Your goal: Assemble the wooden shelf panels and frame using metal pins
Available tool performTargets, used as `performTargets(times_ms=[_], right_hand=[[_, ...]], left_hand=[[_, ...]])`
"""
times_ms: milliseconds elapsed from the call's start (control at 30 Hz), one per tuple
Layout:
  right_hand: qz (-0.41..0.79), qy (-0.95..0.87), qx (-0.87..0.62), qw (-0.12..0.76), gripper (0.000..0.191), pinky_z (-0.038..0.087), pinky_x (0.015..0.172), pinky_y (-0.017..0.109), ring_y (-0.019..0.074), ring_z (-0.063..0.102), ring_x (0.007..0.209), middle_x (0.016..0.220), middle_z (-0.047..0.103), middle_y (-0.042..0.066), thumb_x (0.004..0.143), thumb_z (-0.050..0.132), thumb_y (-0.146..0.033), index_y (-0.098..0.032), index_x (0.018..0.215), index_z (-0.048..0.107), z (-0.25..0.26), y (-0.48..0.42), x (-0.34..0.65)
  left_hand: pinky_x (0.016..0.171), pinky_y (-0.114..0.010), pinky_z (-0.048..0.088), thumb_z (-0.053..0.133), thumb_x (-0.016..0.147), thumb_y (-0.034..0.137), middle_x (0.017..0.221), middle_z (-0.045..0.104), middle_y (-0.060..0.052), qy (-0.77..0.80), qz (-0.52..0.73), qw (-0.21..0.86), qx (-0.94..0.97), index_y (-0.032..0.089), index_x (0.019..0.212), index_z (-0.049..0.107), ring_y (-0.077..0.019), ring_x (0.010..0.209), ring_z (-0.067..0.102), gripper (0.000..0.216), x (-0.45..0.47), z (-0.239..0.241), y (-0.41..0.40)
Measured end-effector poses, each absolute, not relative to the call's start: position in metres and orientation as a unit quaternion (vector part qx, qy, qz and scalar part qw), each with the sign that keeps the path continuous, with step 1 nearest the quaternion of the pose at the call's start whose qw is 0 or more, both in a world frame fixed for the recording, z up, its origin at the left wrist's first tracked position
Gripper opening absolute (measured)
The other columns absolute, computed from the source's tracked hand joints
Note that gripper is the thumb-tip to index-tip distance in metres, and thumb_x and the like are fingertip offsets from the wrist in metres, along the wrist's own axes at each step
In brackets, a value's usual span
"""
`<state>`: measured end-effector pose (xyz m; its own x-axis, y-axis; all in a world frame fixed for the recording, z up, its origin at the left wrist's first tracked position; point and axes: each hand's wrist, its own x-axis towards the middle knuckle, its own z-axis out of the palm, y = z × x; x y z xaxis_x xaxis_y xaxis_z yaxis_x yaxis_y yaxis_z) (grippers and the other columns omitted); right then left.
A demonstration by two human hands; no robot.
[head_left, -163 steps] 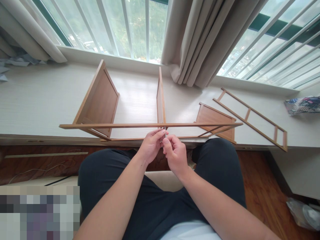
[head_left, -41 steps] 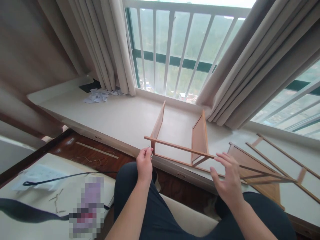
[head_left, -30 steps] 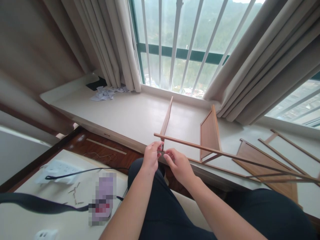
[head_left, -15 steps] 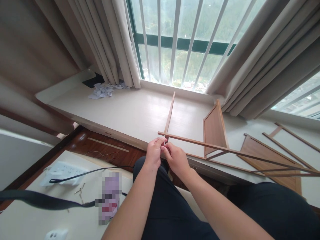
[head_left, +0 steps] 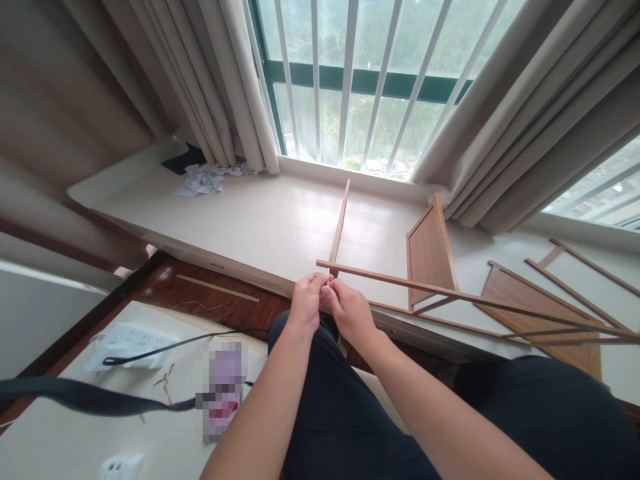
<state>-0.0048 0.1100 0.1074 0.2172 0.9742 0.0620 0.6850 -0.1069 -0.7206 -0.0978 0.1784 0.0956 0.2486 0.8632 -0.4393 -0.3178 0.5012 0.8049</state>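
A half-built wooden shelf frame (head_left: 430,248) lies on the pale window ledge (head_left: 260,220), its long front rail (head_left: 450,293) running right from the left end. My left hand (head_left: 305,308) and my right hand (head_left: 347,313) meet just below that left end, fingers pinched together around a small thin metal piece (head_left: 329,283) that touches the rail. Both hands are closed. What the piece is exactly I cannot make out.
Loose wooden panels and a ladder-like frame (head_left: 575,280) lie on the ledge at right. Crumpled paper (head_left: 207,180) sits by the left curtain. A pale surface at lower left carries a white power strip (head_left: 130,337), a black cable (head_left: 165,347) and small parts. My dark-trousered legs fill the bottom.
My right hand came from the open air at right to join the left at the rail's left end. Since then both hands have stayed pinched there, and the view shifted slightly.
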Motion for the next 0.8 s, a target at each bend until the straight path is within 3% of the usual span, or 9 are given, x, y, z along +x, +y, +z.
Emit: performTargets(times_ms=[300, 567, 800], right_hand=[[0.254, -0.569, -0.693, 0.362, 0.035, 0.038, 0.065, 0.027, 0.0202, 0.066, 0.073, 0.081, 0.071, 0.003, 0.105, 0.038, -0.048, -0.023, 0.099, 0.062, 0.101, 0.113, -0.003], [0.282, -0.521, -0.692, 0.412, 0.033, 0.04, 0.064, 0.026, 0.0191, 0.063, 0.068, 0.073, 0.067, 0.001, 0.101, 0.047, -0.052, -0.024, 0.087, 0.059, 0.099, 0.117, -0.008], [0.3, -0.499, -0.682, 0.442, 0.038, 0.04, 0.063, 0.026, 0.0188, 0.062, 0.066, 0.07, 0.067, 0.001, 0.099, 0.048, -0.056, -0.023, 0.085, 0.059, 0.099, 0.121, -0.01]], left_hand=[[0.054, -0.02, 0.039, 0.08, 0.066, 0.035, 0.066, 0.064, 0.001, 0.454, 0.388, 0.737, 0.317, 0.014, 0.074, 0.07, -0.0088, 0.057, 0.054, 0.024, -0.1, 0.091, 0.182], [0.051, -0.02, 0.039, 0.079, 0.066, 0.033, 0.065, 0.062, 0.0, 0.428, 0.333, 0.76, 0.359, 0.013, 0.072, 0.071, -0.0093, 0.056, 0.054, 0.022, -0.108, 0.099, 0.195], [0.056, -0.023, 0.041, 0.076, 0.072, 0.043, 0.067, 0.062, -0.002, 0.428, 0.327, 0.729, 0.422, 0.014, 0.072, 0.07, -0.0123, 0.06, 0.054, 0.029, -0.111, 0.094, 0.202]])
